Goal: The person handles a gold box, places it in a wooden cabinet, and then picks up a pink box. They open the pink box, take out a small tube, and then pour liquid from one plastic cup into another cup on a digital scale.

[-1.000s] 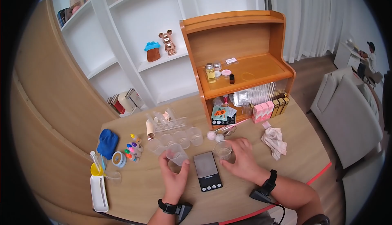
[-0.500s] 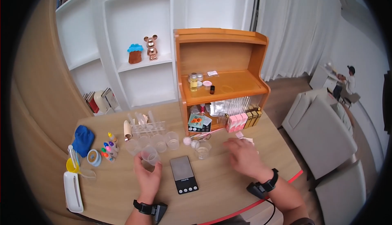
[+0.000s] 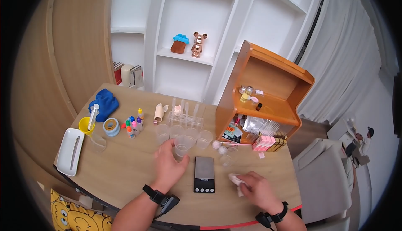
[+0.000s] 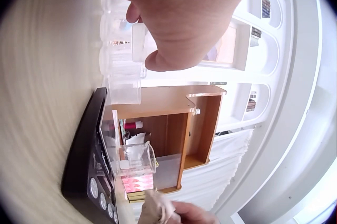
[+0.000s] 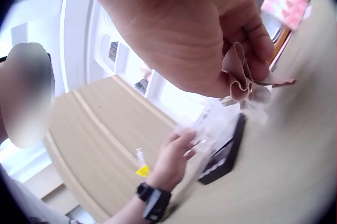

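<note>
My left hand [image 3: 168,164] grips a clear plastic cup [image 3: 181,149] between thumb and fingers, in front of several similar cups [image 3: 204,139] in a row. In the left wrist view the held cup [image 4: 138,42] shows beside the thumb. Pinched in the fingers of my right hand [image 3: 260,192] is a crumpled pale pink cloth [image 3: 236,179], its folds sticking out below the fingertips in the right wrist view. Between the two hands lies a black digital scale [image 3: 204,174] with a grey plate. Another clear cup [image 3: 226,160] stands just beyond the scale's right corner.
A test-tube rack [image 3: 186,120] stands behind the cups. Small colored bottles [image 3: 135,126], a tape-like blue roll [image 3: 111,127], a yellow cup [image 3: 85,124] and a white tray [image 3: 63,157] are at left. A wooden shelf unit [image 3: 268,76] stands at back right.
My right hand has let go of the clear cup, reached right to the cloth, and brought it back toward the scale. The left hand keeps its cup; the head view has turned.
</note>
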Action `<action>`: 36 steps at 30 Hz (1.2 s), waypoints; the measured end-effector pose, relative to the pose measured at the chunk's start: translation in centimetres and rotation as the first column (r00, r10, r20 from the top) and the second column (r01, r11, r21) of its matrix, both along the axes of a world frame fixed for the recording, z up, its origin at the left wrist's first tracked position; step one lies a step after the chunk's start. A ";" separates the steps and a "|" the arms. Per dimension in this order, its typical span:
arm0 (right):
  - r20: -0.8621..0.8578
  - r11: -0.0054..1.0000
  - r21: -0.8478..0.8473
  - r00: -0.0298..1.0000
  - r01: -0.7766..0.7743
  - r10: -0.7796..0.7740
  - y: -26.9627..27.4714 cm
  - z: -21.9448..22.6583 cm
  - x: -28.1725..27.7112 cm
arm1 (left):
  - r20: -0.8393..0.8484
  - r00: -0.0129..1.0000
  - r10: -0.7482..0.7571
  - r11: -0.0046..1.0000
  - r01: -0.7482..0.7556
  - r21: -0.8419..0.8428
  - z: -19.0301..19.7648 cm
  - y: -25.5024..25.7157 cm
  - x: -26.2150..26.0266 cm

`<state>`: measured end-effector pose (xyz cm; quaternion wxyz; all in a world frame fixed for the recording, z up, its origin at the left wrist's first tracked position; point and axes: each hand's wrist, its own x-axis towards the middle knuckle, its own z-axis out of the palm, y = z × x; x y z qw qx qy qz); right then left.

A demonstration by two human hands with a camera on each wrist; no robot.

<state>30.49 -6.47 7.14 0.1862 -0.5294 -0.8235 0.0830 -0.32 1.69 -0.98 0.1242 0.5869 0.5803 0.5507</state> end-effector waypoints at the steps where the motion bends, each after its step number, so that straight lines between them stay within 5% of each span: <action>1: -0.083 0.997 0.038 0.995 -0.061 0.064 0.2 0.4 -2.1 | -0.004 1.000 -0.014 0.999 0.014 -0.036 0.1 -0.1 0.1; 5: 0.007 0.985 0.170 1.000 -0.016 0.015 2.7 -1.2 -8.4 | -0.006 0.998 -0.064 0.993 0.063 -0.098 -0.5 0.0 0.1; 7: 0.234 0.987 0.162 0.971 0.003 -0.042 4.3 -3.6 -9.8 | -0.025 0.998 -0.057 0.994 0.055 -0.093 -0.3 -0.1 0.1; 10: 0.226 0.972 0.131 0.960 -0.196 0.163 2.8 -4.0 -10.8 | -0.036 0.999 -0.029 0.998 0.027 -0.065 -0.2 0.1 -0.1; 14: 0.104 0.970 0.093 0.971 -0.225 0.216 3.2 -3.3 -11.3 | -0.030 0.999 -0.038 0.998 0.036 -0.047 -0.2 0.2 -0.2; 16: 0.227 0.963 0.266 0.968 0.045 -0.108 5.4 -3.7 -11.9 | -0.030 0.999 -0.045 0.997 0.044 -0.057 -0.1 0.2 -0.2; 20: 0.378 0.975 0.220 0.923 -0.021 -0.065 6.2 -4.6 -12.8 | -0.037 0.999 -0.034 0.998 0.033 -0.045 -0.3 0.3 -0.2; 22: 0.260 0.954 0.113 0.935 -0.279 0.243 4.2 -3.9 -12.3 | -0.036 0.999 -0.034 0.998 0.032 -0.050 -0.3 0.2 -0.3; 25: 0.014 0.900 -0.032 0.900 -0.436 0.436 1.8 -2.9 -9.9 | -0.029 0.998 -0.051 0.997 0.050 -0.055 -0.6 0.3 -0.2; 28: -0.132 0.952 -0.020 0.944 -0.307 0.302 1.1 -1.7 -4.9 | -0.014 0.998 -0.060 0.997 0.059 -0.055 -0.4 0.3 -0.2; 32: 0.016 0.998 0.022 0.998 0.057 -0.058 1.2 1.1 1.9 | 0.050 0.995 -0.081 0.997 0.081 -0.008 -0.2 0.3 0.1; 36: 0.190 0.961 0.209 0.956 0.183 -0.223 1.7 1.5 4.3 | -0.013 0.998 -0.061 0.998 0.061 -0.006 0.1 0.0 0.2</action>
